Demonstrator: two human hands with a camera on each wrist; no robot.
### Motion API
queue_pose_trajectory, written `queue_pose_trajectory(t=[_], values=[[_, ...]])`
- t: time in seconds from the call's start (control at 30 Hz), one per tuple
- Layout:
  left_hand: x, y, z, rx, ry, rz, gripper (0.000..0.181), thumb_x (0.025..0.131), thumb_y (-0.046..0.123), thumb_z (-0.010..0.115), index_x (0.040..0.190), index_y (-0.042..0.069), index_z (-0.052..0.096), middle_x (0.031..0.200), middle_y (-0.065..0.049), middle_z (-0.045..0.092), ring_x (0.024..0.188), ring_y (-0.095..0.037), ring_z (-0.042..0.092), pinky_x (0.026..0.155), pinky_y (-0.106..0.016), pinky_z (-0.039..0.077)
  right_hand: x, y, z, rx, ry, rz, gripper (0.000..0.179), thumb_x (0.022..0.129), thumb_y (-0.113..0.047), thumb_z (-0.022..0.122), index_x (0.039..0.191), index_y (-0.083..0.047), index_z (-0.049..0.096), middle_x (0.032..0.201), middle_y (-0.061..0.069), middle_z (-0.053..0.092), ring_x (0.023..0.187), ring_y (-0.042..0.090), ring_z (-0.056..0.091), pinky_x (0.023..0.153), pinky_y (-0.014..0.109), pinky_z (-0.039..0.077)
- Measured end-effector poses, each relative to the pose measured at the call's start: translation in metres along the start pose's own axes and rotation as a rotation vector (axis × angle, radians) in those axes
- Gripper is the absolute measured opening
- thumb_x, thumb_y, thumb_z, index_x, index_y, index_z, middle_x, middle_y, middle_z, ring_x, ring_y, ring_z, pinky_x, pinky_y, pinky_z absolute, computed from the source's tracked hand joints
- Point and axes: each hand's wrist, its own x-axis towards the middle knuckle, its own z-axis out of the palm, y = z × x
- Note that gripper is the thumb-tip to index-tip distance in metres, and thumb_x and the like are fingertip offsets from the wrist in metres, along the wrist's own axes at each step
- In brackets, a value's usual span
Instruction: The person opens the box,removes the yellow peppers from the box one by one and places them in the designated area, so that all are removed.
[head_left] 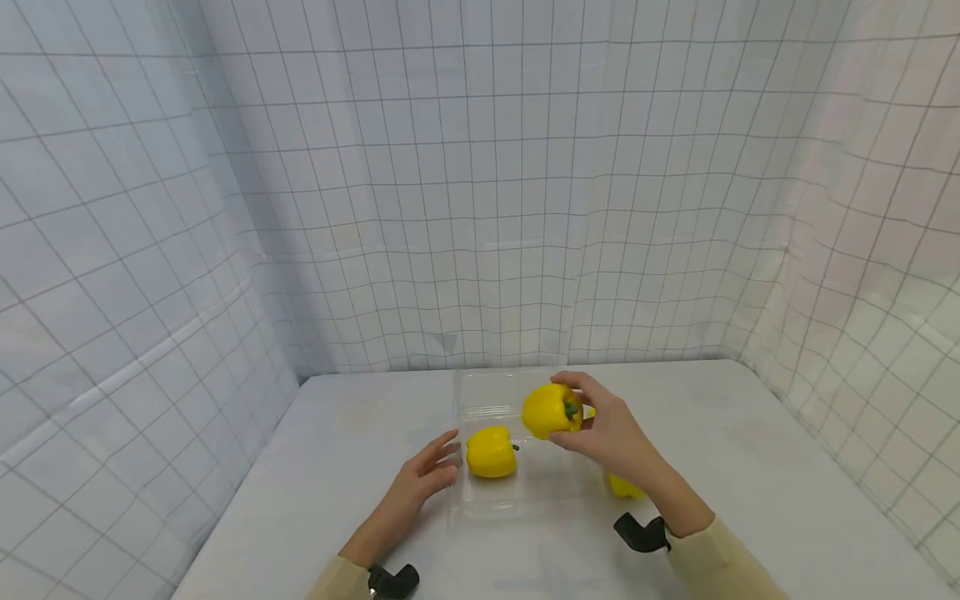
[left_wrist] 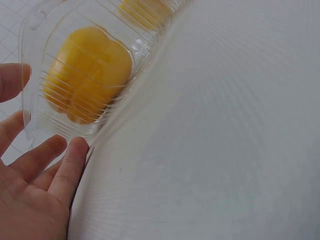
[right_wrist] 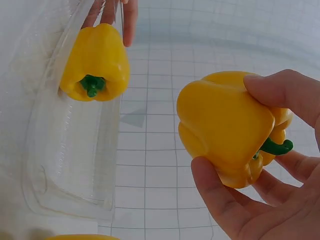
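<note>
My right hand (head_left: 611, 425) grips a yellow bell pepper (head_left: 546, 411) above the right part of a clear plastic container (head_left: 543, 483). Its green stem (right_wrist: 276, 147) points toward the palm, with thumb and fingers around the sides. A second yellow bell pepper (head_left: 491, 452) lies on its side in the container's left end, seen through the ribbed wall in the left wrist view. Beside that end is my left hand (head_left: 416, 482), its fingers loosely extended along the outer wall and holding nothing. In the left wrist view, fingertips (left_wrist: 77, 145) appear at the container's lower edge.
Another yellow bell pepper (head_left: 625, 486) sits right of the container, partly hidden by my right forearm. A small yellow patch (head_left: 591, 412) shows behind the right hand. The white table (head_left: 360, 417) is bordered by grid-patterned curtains (head_left: 480, 208) at the back and sides.
</note>
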Motion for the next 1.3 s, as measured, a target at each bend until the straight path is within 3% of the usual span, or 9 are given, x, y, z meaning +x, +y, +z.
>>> queue_pose_trajectory(t=[0.17, 0.57, 1.0, 1.3], values=[[0.000, 0.000, 0.000, 0.002, -0.003, -0.001, 0.063, 0.101, 0.029, 0.061, 0.158, 0.027, 0.034, 0.157, -0.011, 0.039, 0.141, -0.034, 0.041, 0.111, -0.052, 0.037, 0.001, -0.003, -0.011, -0.059, 0.038, 0.003, 0.073, 0.080, -0.018, 0.087, 0.141, -0.030, 0.050, 0.138, -0.002, 0.054, 0.118, 0.028, 0.058, 0.087, 0.038, 0.058], [0.000, 0.001, 0.000, 0.000, 0.004, 0.004, 0.062, 0.101, 0.029, 0.062, 0.157, 0.029, 0.036, 0.157, -0.011, 0.040, 0.140, -0.034, 0.041, 0.111, -0.052, 0.038, 0.001, -0.005, -0.040, -0.093, 0.079, -0.010, 0.072, 0.081, -0.019, 0.086, 0.142, -0.027, 0.049, 0.139, 0.001, 0.054, 0.121, 0.031, 0.055, 0.087, 0.042, 0.057], [-0.001, 0.001, 0.001, 0.010, 0.008, 0.002, 0.061, 0.101, 0.029, 0.062, 0.157, 0.029, 0.036, 0.157, -0.011, 0.040, 0.140, -0.033, 0.042, 0.111, -0.052, 0.038, 0.000, 0.001, -0.065, -0.141, 0.097, -0.013, 0.072, 0.082, -0.018, 0.085, 0.143, -0.028, 0.048, 0.136, 0.001, 0.054, 0.115, 0.024, 0.055, 0.088, 0.043, 0.057], [-0.001, 0.002, 0.001, 0.009, 0.010, 0.001, 0.061, 0.102, 0.028, 0.061, 0.157, 0.029, 0.036, 0.157, -0.011, 0.040, 0.140, -0.034, 0.041, 0.111, -0.052, 0.038, -0.001, 0.016, -0.081, -0.196, 0.107, -0.013, 0.074, 0.084, -0.017, 0.084, 0.147, -0.024, 0.046, 0.146, 0.002, 0.046, 0.124, 0.028, 0.051, 0.091, 0.050, 0.055]])
